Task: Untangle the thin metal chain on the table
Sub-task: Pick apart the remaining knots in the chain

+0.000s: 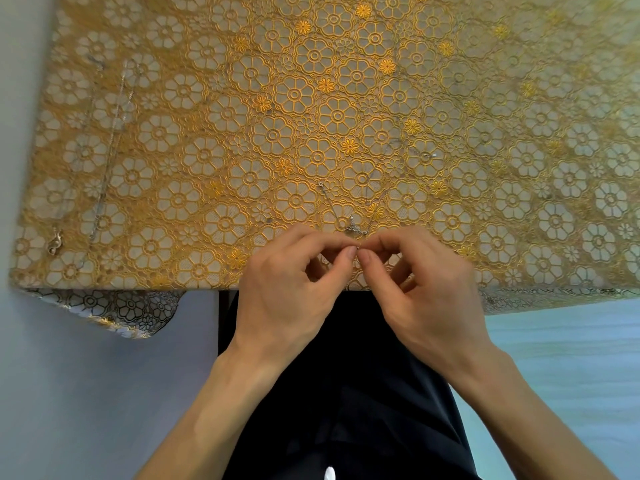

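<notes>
Pinching from both sides, the left hand [291, 285] and the right hand [429, 289] each hold the thin silver metal chain [354, 229] between thumb and forefinger. Their fingertips [350, 252] almost touch one another just above the near edge of the table [104, 286]. The other fingers of both hands are curled under the palms.

Just beyond the fingertips the chain is bunched into a small tangled knot, which lies on the yellow-orange lace tablecloth with a flower pattern [242, 98]. From the knot, fine strands fan out away from the person. One runs up and to the left and ends in a tiny ring. Others run up and to the right towards a small bright clasp further out on the cloth. The strands are so thin against the pattern that their full course cannot be followed.

Well apart, on the left side of the table, a second long thin silver chain [114, 147] lies stretched out nearly straight. Near its lower end sits a small pale-gold metal piece [55, 241], too small to identify.

The cloth hangs over the near edge, and the person's black garment [346, 375] fills the space below the hands.
</notes>
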The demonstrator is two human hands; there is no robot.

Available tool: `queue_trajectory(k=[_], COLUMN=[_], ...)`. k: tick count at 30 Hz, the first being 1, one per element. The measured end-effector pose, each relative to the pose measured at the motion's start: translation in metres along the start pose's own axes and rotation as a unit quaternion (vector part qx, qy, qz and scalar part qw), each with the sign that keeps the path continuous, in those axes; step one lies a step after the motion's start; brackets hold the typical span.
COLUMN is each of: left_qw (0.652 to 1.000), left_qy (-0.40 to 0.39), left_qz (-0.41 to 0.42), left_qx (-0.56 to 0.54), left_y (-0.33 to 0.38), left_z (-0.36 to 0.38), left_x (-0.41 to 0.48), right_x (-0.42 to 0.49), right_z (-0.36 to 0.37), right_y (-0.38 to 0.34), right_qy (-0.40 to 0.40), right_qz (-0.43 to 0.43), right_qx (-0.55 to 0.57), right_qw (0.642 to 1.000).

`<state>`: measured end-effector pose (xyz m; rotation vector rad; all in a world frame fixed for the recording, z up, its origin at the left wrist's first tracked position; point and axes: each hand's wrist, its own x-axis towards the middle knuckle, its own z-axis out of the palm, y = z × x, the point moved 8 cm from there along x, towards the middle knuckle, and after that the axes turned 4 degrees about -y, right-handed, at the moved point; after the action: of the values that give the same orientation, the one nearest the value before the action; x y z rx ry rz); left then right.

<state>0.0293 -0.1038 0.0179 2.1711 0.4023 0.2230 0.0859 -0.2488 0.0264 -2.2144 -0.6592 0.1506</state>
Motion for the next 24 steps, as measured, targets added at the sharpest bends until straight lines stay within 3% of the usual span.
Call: queue_trajectory(k=[15, 21, 24], left_qw=[1.0, 1.0, 0.998], left_qy=[-0.009, 0.011, 0.047], left_qz=[-0.013, -0.002, 0.041], left_qx=[0.005, -0.001, 0.03], left_y=[0.002, 0.005, 0.011], left_z=[0.002, 0.0, -0.003], left_x=[0.0, -0.001, -0.004], right_x=[0.003, 0.003, -0.001], right_z=[0.008, 0.012, 0.02], right_y=[-0.004, 0.006, 0.017], right_qy=[-0.025, -0.039, -0.064], right_qz=[-0.036, 0.032, 0.122], right_qx=[-0.111, 0.01, 0.12], right_qw=[0.993, 0.999, 0.983])
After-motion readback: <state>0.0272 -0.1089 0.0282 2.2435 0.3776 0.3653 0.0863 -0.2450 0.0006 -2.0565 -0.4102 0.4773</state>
